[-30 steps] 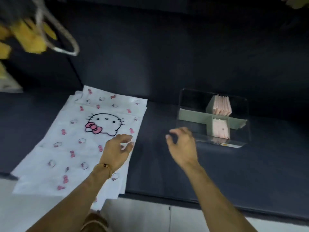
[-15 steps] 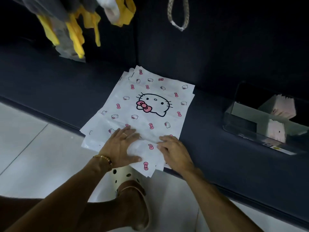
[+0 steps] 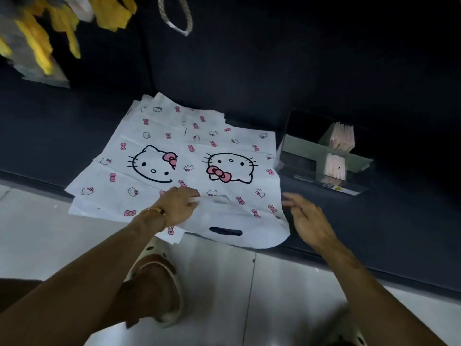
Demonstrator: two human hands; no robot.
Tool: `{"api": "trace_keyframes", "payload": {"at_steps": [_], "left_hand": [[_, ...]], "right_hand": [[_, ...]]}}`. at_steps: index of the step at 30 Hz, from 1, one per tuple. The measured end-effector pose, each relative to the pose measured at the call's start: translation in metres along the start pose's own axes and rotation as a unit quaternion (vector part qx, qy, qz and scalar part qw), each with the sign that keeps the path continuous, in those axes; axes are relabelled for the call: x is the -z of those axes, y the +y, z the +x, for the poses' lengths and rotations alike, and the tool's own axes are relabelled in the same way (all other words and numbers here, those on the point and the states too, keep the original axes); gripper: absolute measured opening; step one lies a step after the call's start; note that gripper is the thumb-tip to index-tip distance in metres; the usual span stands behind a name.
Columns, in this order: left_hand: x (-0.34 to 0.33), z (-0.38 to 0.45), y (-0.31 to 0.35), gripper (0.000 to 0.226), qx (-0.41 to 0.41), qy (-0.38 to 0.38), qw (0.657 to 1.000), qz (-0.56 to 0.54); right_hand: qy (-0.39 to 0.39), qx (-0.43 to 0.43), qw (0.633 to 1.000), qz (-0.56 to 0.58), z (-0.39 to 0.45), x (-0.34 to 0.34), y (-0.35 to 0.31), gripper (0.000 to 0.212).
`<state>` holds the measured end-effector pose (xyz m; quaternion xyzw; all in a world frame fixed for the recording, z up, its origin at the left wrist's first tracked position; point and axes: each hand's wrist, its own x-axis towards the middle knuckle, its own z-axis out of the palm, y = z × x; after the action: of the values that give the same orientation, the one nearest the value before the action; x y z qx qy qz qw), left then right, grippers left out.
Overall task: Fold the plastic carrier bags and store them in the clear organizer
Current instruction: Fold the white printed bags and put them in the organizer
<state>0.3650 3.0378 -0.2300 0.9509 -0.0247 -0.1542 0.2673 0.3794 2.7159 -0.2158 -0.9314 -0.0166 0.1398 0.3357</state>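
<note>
A stack of white carrier bags with pink bows and cat faces lies on a dark ledge. One bag lies pulled off to the right, its handle slot toward me, overhanging the ledge edge. My left hand rests on the bags where the two overlap, fingers bent onto the plastic. My right hand hovers with loose fingers just past that bag's right edge, holding nothing. The clear organizer stands at the right with folded pink-white bags in two compartments.
Yellow and grey bags hang at the upper left, and a rope loop hangs at top centre. The dark ledge ends at a pale tiled floor. My sandalled foot is below the bags.
The top bag has slid off the stack to the right and now lies beside it. My right hand has let go and moved right past its edge. The view has shifted slightly left.
</note>
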Motion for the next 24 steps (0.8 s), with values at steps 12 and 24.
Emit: {"api": "trace_keyframes", "payload": {"at_steps": [12,24], "left_hand": [[0.016,0.016,0.005,0.026,0.052,-0.061,0.996,-0.032],[0.041,-0.019,-0.013,0.093,0.128,-0.103,0.735,-0.658]], "right_hand": [[0.004,0.083,0.996,-0.016,0.004,-0.027,0.001,0.038],[0.103,-0.113,0.984,0.096,0.02,-0.015,-0.013,0.022]]}}
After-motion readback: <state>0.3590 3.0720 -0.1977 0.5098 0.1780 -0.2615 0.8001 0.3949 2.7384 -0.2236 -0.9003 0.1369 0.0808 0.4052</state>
